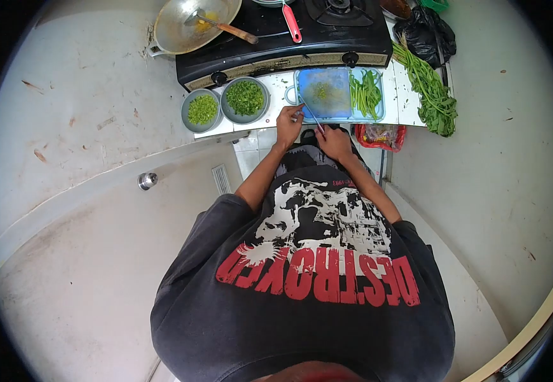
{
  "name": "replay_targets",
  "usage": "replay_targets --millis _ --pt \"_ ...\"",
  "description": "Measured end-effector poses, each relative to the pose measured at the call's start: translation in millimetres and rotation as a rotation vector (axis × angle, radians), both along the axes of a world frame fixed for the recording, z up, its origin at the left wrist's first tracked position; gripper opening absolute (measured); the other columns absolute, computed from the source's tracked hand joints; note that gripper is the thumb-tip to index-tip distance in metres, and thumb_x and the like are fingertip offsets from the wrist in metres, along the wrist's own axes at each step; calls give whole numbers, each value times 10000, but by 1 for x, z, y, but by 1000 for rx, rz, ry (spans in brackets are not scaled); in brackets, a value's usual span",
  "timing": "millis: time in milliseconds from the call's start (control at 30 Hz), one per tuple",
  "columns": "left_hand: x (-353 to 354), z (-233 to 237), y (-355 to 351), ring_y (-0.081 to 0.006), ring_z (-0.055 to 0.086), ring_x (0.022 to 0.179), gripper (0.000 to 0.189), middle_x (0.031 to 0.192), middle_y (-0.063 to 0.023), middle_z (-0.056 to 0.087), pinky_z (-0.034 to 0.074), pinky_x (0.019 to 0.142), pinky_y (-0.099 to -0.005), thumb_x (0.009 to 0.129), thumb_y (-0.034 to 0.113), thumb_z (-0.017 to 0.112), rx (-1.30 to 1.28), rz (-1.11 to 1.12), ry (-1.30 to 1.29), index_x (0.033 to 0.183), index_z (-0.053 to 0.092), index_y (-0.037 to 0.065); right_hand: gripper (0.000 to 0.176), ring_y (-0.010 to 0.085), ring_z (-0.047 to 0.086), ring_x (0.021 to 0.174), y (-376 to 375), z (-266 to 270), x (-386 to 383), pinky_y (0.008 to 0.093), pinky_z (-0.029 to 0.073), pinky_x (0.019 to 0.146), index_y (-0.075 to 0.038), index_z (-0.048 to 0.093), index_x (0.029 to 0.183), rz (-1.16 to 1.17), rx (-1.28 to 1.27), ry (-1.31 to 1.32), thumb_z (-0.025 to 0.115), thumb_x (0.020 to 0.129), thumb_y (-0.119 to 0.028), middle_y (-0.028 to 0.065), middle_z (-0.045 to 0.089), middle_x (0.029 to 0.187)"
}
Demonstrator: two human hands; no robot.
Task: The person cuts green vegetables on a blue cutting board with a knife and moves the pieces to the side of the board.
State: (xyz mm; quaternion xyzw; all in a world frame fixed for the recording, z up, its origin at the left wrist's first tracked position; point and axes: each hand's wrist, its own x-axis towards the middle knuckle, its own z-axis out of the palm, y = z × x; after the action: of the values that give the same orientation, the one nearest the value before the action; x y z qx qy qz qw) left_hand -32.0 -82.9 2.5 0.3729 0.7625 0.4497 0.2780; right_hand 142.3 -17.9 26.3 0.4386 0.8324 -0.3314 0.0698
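My right hand (334, 143) is closed around the handle of a knife (311, 113), whose thin blade slants up and left over the near left part of the blue cutting board (340, 116). Beside the blade tip, at the board's near left corner, is my left hand (288, 127). Its fingers are bent together, and whatever they pinch is too small to make out. Small chopped green bits (322, 91) lie scattered on the board's middle. Cut leafy greens (365, 95) with stems rest along its right side.
Left of the board stand a bowl of dark chopped greens (245, 97) and a bowl of paler chopped pieces (203, 110). Behind is a black stove (270, 54) with a wok (181, 35). Long leafy stalks (434, 95) lie right, above a red basket (397, 140).
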Motion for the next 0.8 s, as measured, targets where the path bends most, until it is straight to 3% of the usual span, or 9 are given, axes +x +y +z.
replay_targets --millis 133,300,400,500,700,733,800 --pt "0 -5 -4 -192 668 762 275 1013 -124 695 541 706 -326 897 31 660 44 85 -1 1163 729 20 490 477 686 740 -3 -5 2 580 554 721 -20 662 969 51 54 66 491 1002 -477 272 686 762" --pt "-8 3 -5 -153 661 766 244 940 -98 724 534 704 -300 923 38 624 0 184 -158 1150 701 -11 471 472 688 750 13 -11 5 578 553 721 -29 670 972 52 67 52 499 1002 -466 263 688 765" --pt "-15 14 0 -140 661 775 226 922 -88 735 534 704 -293 935 45 610 38 97 -160 1132 710 -3 459 465 692 767 39 -8 12 576 553 724 -37 673 983 45 105 34 499 1002 -461 260 693 780" --pt "-21 19 7 -158 687 850 269 950 -74 737 541 760 -299 945 49 618 0 -14 -168 1204 691 52 458 455 696 784 65 -7 17 564 553 737 -53 678 1004 53 139 6 495 1001 -472 255 700 795" --pt "-13 49 31 -157 687 823 440 973 -81 734 543 742 -322 912 12 626 31 -311 -20 1337 623 126 453 434 698 763 89 23 31 540 554 724 -87 698 1049 52 173 -21 504 991 -492 233 702 773" --pt "-12 59 36 -225 706 827 547 952 -109 722 553 739 -358 914 58 627 52 -449 79 1439 544 186 437 428 700 761 88 31 32 534 555 717 -86 702 1030 33 191 -12 524 980 -482 230 702 771" --pt "-8 81 48 -283 702 836 600 932 -120 714 556 751 -390 914 106 629 -2 -650 187 1486 489 223 405 416 702 756 83 42 35 523 556 703 -85 710 990 -3 224 1 563 960 -461 226 701 766"
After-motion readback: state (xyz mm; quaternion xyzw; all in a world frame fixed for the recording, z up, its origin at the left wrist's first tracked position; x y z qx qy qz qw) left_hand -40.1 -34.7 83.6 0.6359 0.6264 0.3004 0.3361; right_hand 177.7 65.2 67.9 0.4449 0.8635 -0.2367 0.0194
